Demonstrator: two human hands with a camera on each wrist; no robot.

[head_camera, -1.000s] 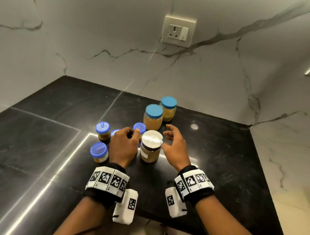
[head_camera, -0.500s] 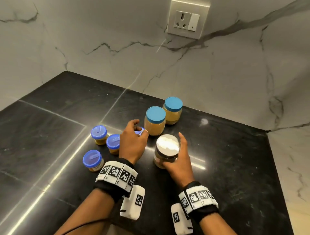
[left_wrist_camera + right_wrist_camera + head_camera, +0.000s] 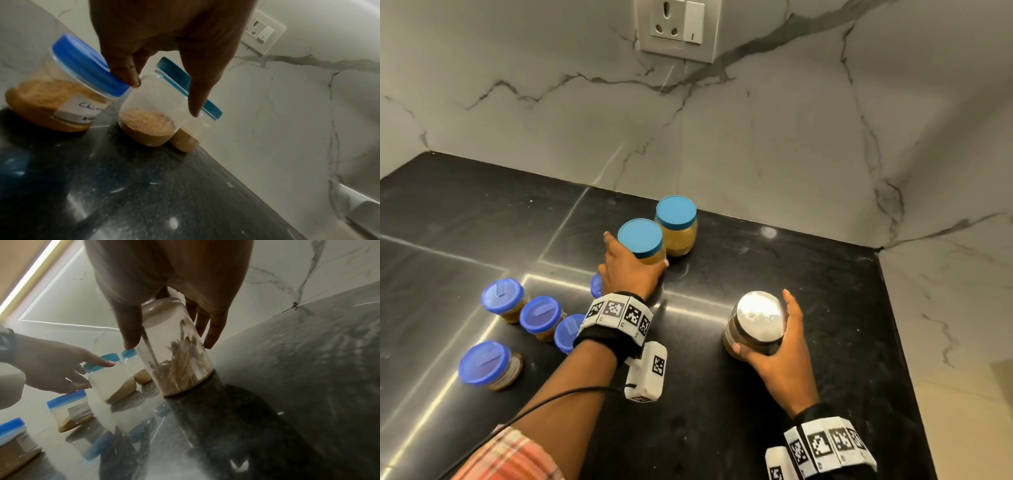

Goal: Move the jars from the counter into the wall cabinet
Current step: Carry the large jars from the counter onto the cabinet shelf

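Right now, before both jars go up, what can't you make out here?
- Wall cabinet: outside every view.
- Small blue-lid jar: mostly hidden behind the left hand in the head view.
- Label on the small jar: writing too blurred in the left wrist view.
- Silver-lid jar contents: unclear through the right wrist view's glare.

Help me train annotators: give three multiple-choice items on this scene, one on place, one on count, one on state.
1. The silver-lidded jar is:
A) left of the teal-lidded jars
B) right of them, nearer the person
C) behind them

2. Teal-lidded jars:
A) one
B) two
C) four

3. The right hand:
A) lies flat
B) grips the silver-lidded jar
C) is out of view

Answers:
1. B, the head view shows it nearer and to the right.
2. B, two stand side by side.
3. B, its fingers wrap the glass side.
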